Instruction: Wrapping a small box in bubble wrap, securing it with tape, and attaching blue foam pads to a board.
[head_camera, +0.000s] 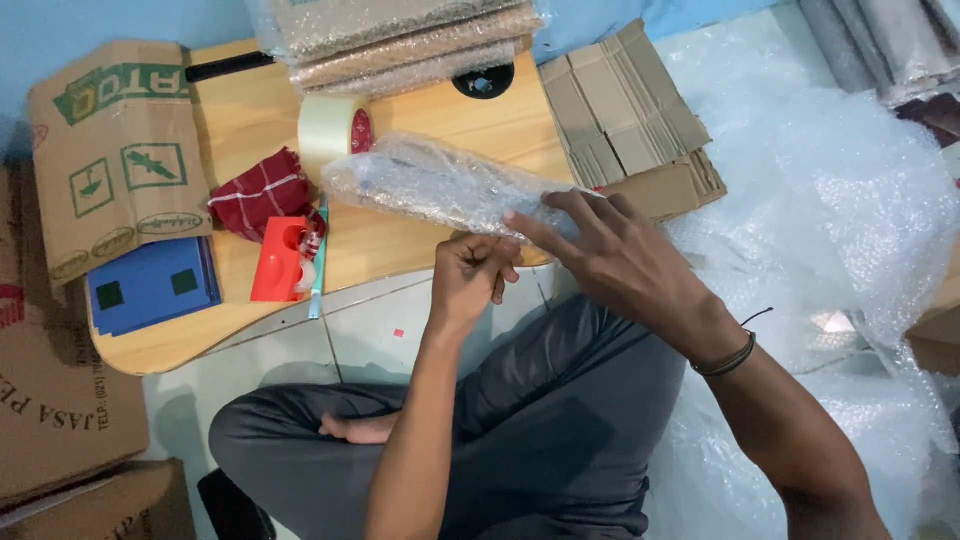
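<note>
A long item wrapped in clear bubble wrap (440, 185) lies across the near edge of a low wooden table (250, 120). My right hand (610, 255) rests flat on the bundle's right end, fingers spread and pressing the wrap down. Just below the bundle, at the table's front edge, my left hand (472, 275) is curled, its fingertips pinched at the wrap's underside. What the wrap contains is hidden.
On the table are a roll of clear tape (330, 130), a red tape dispenser (280, 260), a red striped cloth (262, 192), blue sheets (150, 285) and bubble-wrapped packages (400, 40). Flattened cardboard (625, 110) lies right, loose bubble wrap (830, 200) beyond, cartons (115, 150) left.
</note>
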